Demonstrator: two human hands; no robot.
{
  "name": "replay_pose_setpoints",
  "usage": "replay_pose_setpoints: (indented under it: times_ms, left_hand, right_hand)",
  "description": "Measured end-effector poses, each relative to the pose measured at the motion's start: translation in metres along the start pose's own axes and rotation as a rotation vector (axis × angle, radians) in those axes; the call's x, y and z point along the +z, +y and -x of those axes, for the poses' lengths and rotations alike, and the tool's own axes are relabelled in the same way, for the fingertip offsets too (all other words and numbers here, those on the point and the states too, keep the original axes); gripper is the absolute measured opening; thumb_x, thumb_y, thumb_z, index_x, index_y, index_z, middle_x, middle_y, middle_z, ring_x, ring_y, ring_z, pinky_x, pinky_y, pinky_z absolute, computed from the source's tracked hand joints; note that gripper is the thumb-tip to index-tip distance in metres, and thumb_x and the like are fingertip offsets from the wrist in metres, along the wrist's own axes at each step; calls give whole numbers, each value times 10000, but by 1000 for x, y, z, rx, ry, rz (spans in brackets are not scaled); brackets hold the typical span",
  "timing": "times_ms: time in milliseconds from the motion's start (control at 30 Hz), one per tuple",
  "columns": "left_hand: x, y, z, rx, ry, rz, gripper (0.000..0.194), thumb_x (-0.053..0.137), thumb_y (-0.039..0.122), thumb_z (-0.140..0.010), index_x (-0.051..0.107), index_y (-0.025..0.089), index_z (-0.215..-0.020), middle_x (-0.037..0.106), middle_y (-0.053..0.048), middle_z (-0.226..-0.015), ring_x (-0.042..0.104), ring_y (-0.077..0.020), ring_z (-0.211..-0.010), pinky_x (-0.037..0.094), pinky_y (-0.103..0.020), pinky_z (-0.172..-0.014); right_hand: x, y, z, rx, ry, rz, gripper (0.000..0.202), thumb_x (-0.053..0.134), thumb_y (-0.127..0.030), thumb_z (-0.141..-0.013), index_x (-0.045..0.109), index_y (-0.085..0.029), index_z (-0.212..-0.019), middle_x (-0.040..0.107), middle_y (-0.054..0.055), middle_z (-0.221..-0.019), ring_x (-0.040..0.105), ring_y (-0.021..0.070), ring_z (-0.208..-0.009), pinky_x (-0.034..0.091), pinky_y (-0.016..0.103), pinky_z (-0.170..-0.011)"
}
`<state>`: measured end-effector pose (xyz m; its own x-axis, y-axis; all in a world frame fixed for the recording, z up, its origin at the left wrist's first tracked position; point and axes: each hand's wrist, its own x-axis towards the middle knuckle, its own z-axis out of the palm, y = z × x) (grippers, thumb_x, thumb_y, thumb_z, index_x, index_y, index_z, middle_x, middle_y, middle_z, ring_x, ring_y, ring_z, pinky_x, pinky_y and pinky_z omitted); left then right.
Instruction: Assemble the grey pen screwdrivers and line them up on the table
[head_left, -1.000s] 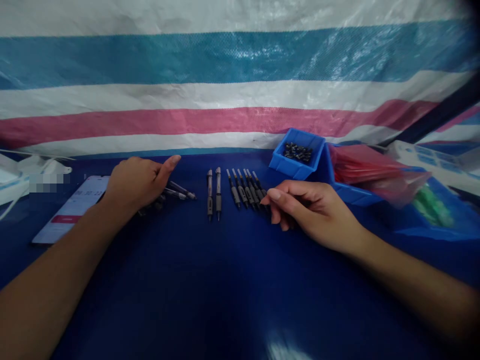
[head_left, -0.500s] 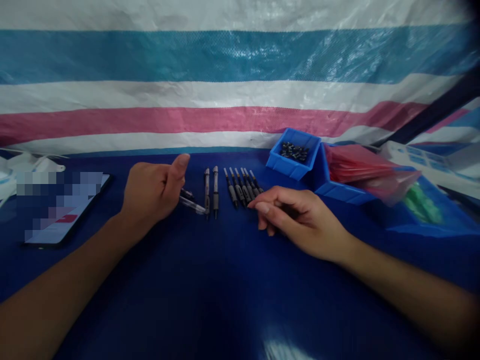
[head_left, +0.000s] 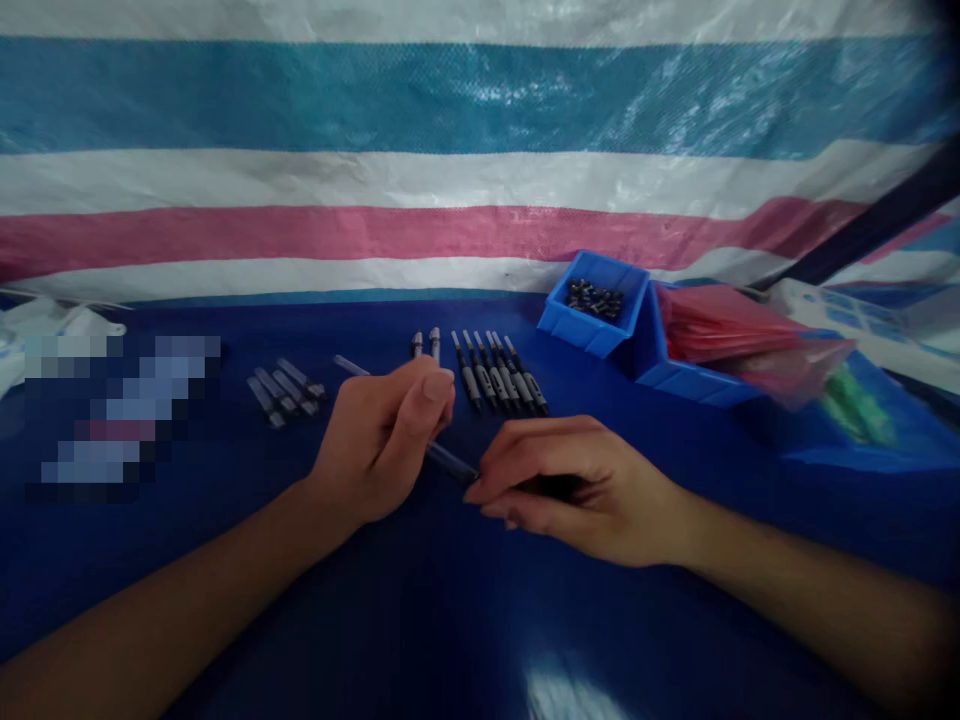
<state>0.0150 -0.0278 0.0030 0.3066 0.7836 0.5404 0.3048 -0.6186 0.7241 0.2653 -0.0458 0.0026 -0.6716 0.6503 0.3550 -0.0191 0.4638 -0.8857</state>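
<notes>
My left hand (head_left: 386,435) is closed around a clear pen barrel (head_left: 448,460) above the blue table. The barrel's dark end meets the pinched fingertips of my right hand (head_left: 574,485); what lies between those fingers is mostly hidden. A clear tube end (head_left: 351,366) shows behind my left hand, and I cannot tell whether it belongs to the same barrel. Two pens (head_left: 435,343) lie just beyond my left hand, partly covered by it. Past my right hand is a row of several grey-gripped pen front halves (head_left: 491,382) with thin refills sticking out.
Several clear pen barrels (head_left: 283,392) lie left of my hands, near a blurred-out phone (head_left: 127,420). At the back right stand a small blue bin (head_left: 589,331) of dark small parts and a blue bin (head_left: 686,385) with red plastic bags (head_left: 727,330). A striped sheet (head_left: 450,180) hangs behind.
My left hand has moved right and nearer with the clear barrel, uncovering several barrels on the table. My right hand has come down from the row of pen halves to the barrel's end.
</notes>
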Motion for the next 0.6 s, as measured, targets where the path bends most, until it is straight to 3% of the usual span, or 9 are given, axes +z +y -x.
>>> replay_pose_setpoints:
  times_ms: [100, 167, 267, 400, 500, 600]
  left_hand:
    - [1, -5, -2, -73, 54, 217, 238, 652, 469, -1209, 696, 236, -1237, 664, 35, -796, 601, -136, -643, 479, -292, -613]
    - [2, -6, -5, -81, -6, 250, 283, 737, 428, -1165, 687, 240, -1370, 713, 25, -875, 647, -144, -706, 509, -285, -641]
    - [2, -5, -9, 13, -127, 156, 139, 747, 357, -1155, 782, 225, -1180, 801, -24, -1023, 744, -166, -868, 575, -297, -770]
    - [0, 0, -10, 157, -147, 103, 112, 741, 256, -1143, 784, 207, -1051, 830, -36, -1054, 780, -169, -939, 599, -303, -852]
    - [-1, 5, -8, 110, -82, 93, 139, 686, 226, -1157, 778, 214, -1054, 834, -23, -1031, 781, -164, -920, 610, -302, -832]
    - [-2, 4, -7, 7, 91, 55, 201, 596, 291, -1220, 759, 238, -1115, 844, -28, -1061, 796, -193, -983, 647, -353, -926]
  right_hand:
    - [-2, 2, 2, -14, 144, -20, 144, 822, -170, -1095, 889, -192, -1220, 809, 69, -1076, 788, 115, -740, 627, 241, -660]
    - [-4, 3, 2, -30, 214, 8, 163, 806, -142, -1099, 870, -216, -1230, 785, 52, -1100, 772, 99, -724, 615, 243, -651]
    - [-7, 5, 2, -105, 203, 114, 191, 818, -104, -1079, 851, -218, -1229, 780, 46, -1078, 772, 116, -804, 610, 241, -679]
    - [-6, 7, 3, -189, 103, 226, 158, 779, -98, -1099, 834, -175, -1226, 778, 83, -1103, 786, 177, -1002, 650, 282, -819]
    - [-9, 5, 3, -218, 65, 310, 273, 697, -83, -1127, 813, -157, -1362, 754, 133, -1248, 777, 188, -1037, 657, 306, -833]
    - [-22, 3, 3, -229, 149, 536, 280, 780, -154, -1093, 836, -222, -1359, 713, 124, -1263, 756, 222, -1050, 653, 354, -836]
